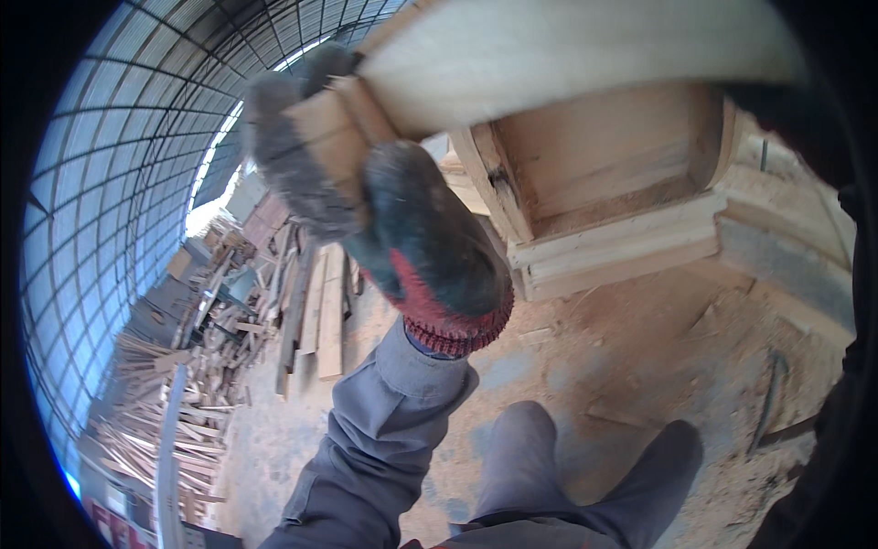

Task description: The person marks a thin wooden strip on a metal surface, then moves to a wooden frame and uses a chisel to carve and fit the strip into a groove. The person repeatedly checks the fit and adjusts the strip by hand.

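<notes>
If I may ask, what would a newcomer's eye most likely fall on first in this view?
Probably the gloved left hand, dark with a red cuff, at upper centre, its fingers closed around the left end of a pale, blurred wooden board that sweeps across the top right. Next might come the large wooden frame just below that board, and the heap of scrap wood at lower left.
</notes>
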### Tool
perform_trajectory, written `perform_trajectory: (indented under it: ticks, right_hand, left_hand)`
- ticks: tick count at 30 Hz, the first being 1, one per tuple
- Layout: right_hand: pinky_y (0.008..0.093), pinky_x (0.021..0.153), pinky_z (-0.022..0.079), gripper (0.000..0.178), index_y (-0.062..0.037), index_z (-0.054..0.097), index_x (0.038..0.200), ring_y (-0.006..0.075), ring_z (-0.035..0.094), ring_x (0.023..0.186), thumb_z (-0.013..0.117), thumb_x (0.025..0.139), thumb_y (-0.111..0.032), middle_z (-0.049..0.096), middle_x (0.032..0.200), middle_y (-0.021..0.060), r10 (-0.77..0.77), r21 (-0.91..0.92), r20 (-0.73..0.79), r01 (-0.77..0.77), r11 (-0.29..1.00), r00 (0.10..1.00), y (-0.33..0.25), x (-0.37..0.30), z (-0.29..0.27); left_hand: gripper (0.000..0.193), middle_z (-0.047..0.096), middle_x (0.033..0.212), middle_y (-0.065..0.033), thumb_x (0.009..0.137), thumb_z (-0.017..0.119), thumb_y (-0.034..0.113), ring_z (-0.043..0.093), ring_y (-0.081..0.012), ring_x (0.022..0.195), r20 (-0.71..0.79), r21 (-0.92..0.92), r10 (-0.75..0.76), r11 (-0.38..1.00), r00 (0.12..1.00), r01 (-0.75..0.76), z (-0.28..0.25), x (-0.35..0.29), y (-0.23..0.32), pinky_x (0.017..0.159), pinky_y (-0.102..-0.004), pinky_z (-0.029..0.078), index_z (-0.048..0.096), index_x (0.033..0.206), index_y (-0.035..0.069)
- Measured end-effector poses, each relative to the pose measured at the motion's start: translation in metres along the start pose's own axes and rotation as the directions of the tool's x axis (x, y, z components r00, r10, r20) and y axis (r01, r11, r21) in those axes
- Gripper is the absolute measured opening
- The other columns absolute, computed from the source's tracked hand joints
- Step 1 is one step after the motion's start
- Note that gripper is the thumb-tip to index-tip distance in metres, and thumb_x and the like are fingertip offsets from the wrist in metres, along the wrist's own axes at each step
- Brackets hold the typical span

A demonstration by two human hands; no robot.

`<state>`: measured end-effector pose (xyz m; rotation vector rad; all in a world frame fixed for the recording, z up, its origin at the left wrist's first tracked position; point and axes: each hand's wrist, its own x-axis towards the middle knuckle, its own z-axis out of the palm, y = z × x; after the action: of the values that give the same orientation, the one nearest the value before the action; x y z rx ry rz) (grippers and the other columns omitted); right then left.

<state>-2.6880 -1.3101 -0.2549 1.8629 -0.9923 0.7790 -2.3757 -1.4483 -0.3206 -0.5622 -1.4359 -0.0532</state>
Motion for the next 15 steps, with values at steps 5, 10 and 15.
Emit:
perform_trajectory:
  ticks: [5, 10, 15]
  right_hand:
    - [0.0412, 0.101, 0.061, 0.077, -0.0066, 0.061, 0.143, 0.0343, 0.067, 0.129, 0.093, 0.073, -0.011, 0.066, 0.142, 0.0156, -0.093, -0.168, -0.008, 0.091, 0.982, 0.996, -0.017, 0.020, -0.046]
    - [0.0450, 0.093, 0.062, 0.052, -0.0061, 0.068, 0.125, 0.0375, 0.072, 0.117, 0.081, 0.075, -0.012, 0.072, 0.131, 0.0149, 0.024, -0.260, -0.055, -0.038, 0.965, 0.998, -0.039, 0.025, -0.052]
    - [0.0448, 0.103, 0.056, 0.049, -0.0067, 0.070, 0.129, 0.0343, 0.068, 0.121, 0.077, 0.082, -0.018, 0.070, 0.132, 0.0142, 0.053, -0.144, -0.087, -0.065, 0.987, 0.995, -0.044, 0.018, -0.046]
  left_hand:
    - [0.084, 0.045, 0.162, -0.0217, 0.102, 0.070, 0.033, 0.047, -0.0319, 0.149, -0.105, 0.193, -0.303, 0.928, 0.947, 0.318, 0.014, 0.008, 0.017, 0.124, -0.0468, 0.037, 0.027, 0.167, 0.001]
    - [0.077, 0.044, 0.160, -0.0236, 0.097, 0.063, 0.012, 0.043, -0.0349, 0.151, -0.049, 0.217, -0.285, 0.932, 0.957, 0.289, 0.020, 0.021, 0.021, 0.128, -0.0503, 0.030, 0.029, 0.165, 0.000]
    - [0.074, 0.047, 0.156, -0.0222, 0.092, 0.063, 0.005, 0.044, -0.0352, 0.149, -0.019, 0.278, -0.292, 0.917, 0.956, 0.286, 0.017, 0.022, 0.027, 0.128, -0.0511, 0.029, 0.035, 0.160, 0.000]
